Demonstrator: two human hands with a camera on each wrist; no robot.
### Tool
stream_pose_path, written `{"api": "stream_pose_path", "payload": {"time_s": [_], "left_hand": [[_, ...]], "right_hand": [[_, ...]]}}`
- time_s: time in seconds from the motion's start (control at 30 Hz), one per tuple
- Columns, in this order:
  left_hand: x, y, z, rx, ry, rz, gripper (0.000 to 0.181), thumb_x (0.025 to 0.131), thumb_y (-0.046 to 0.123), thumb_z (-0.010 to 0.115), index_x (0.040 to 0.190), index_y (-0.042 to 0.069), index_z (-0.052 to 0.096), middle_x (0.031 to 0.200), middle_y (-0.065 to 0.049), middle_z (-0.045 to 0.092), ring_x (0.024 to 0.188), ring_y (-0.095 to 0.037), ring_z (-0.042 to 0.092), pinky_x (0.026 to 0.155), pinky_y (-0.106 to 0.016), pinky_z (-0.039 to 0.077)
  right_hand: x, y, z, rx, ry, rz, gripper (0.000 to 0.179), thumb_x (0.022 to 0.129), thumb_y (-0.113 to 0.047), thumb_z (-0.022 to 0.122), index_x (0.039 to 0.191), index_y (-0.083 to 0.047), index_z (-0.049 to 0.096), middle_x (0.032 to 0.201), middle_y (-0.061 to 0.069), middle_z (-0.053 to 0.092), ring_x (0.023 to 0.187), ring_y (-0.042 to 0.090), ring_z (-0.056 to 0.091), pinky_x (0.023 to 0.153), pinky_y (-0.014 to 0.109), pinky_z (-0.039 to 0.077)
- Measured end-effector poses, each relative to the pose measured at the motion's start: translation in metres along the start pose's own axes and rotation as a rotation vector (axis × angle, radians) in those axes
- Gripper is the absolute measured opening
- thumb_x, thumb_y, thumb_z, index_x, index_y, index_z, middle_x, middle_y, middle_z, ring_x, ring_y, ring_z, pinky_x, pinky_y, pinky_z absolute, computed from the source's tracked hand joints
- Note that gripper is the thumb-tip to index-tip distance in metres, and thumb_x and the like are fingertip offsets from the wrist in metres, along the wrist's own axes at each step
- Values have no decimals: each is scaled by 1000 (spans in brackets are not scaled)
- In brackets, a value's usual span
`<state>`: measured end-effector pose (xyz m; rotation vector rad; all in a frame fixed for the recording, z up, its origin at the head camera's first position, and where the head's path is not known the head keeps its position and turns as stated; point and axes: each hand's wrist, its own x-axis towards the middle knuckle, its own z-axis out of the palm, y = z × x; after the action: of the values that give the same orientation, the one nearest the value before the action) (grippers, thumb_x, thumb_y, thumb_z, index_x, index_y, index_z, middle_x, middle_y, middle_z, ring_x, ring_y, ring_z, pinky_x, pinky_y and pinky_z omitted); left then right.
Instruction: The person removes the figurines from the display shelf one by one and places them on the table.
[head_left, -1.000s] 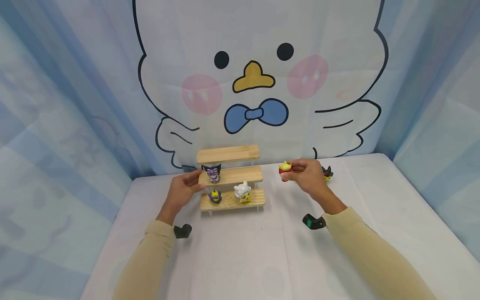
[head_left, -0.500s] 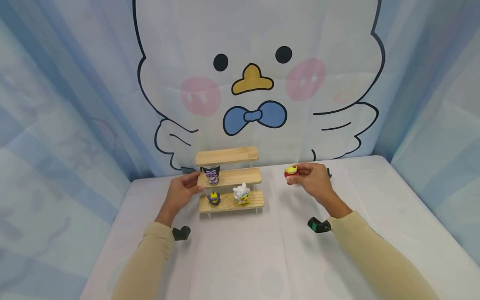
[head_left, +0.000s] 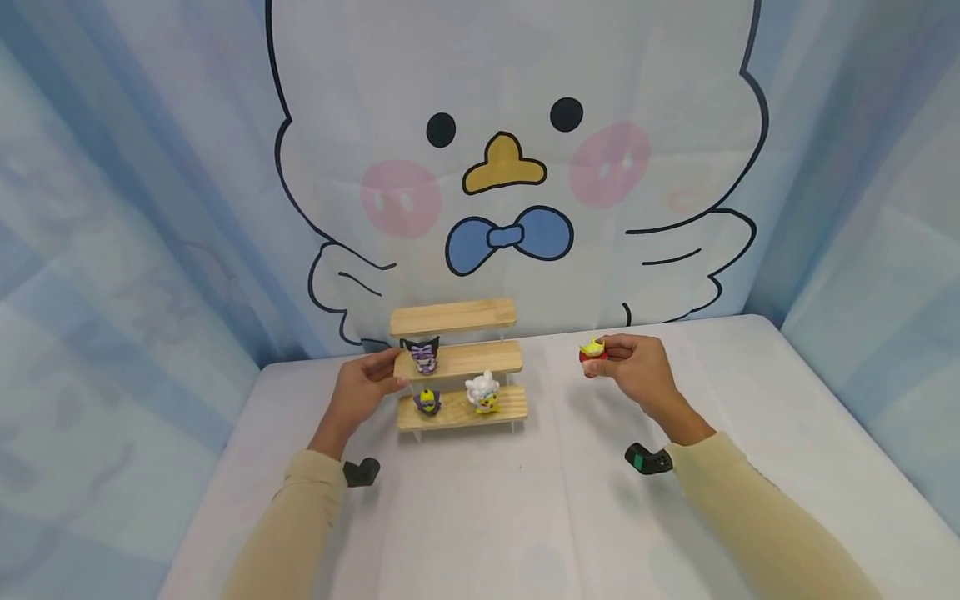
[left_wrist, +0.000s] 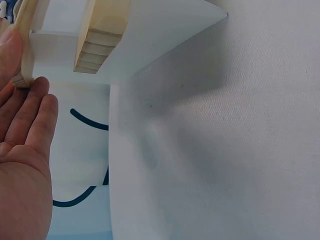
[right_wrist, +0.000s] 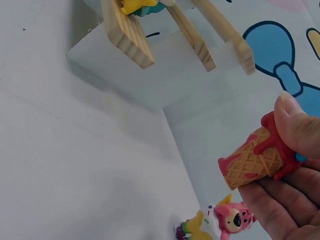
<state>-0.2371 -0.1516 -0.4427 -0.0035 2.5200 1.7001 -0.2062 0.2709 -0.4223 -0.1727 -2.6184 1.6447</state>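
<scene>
My left hand (head_left: pixel 363 395) holds the left end of the middle board of a three-tier wooden display shelf (head_left: pixel 480 358), thumb on one face and fingers on the other, as the left wrist view shows. My right hand (head_left: pixel 637 367) pinches a small ice-cream-cone figurine (right_wrist: pixel 254 159) above the table, right of the shelf. It has a waffle cone, red drips and a yellow top. On the middle board stands a black-and-purple figurine (head_left: pixel 424 356). The bottom board bears a purple-and-yellow figurine (head_left: pixel 427 402) and a white-and-yellow one (head_left: pixel 483 392).
A pink bear figurine (right_wrist: pixel 232 218) shows below my right hand in the right wrist view; in the head view my hand hides that spot. The white-covered table (head_left: pixel 465 517) meets a printed curtain (head_left: pixel 510 283) right behind the shelf.
My right hand has moved right and slightly nearer with the cone figurine, and now covers a dark figurine seen behind it earlier. My left hand stays at the shelf.
</scene>
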Motion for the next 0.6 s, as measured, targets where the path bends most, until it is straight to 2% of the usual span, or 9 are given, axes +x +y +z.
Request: {"api": "stream_pose_path", "payload": {"time_s": [0.27, 0.47, 0.6], "left_hand": [[0, 2, 1, 7, 4, -8, 63, 95, 5, 75, 153, 7, 51, 158, -16, 52, 146, -30, 54, 119, -42, 48], [0, 1, 2, 11, 14, 14, 63, 93, 3, 76, 152, 4, 52, 156, -17, 54, 144, -31, 55, 118, -40, 49], [0, 1, 2, 12, 18, 20, 63, 93, 2, 76, 152, 4, 52, 155, -17, 55, 144, -30, 56, 117, -40, 50]], "right_hand": [[-1, 4, -5, -22, 17, 14, 60, 86, -21, 87, 137, 3, 65, 133, 24, 70, 119, 34, 71, 90, 17, 62], [0, 9, -8, -13, 24, 3, 58, 86, -18, 87, 134, 5, 66, 132, 26, 70, 114, 28, 72, 81, 7, 57], [1, 13, -9, -10, 28, 2, 58, 86, -19, 88, 133, 7, 65, 131, 27, 70, 110, 24, 72, 78, 5, 56]]}}
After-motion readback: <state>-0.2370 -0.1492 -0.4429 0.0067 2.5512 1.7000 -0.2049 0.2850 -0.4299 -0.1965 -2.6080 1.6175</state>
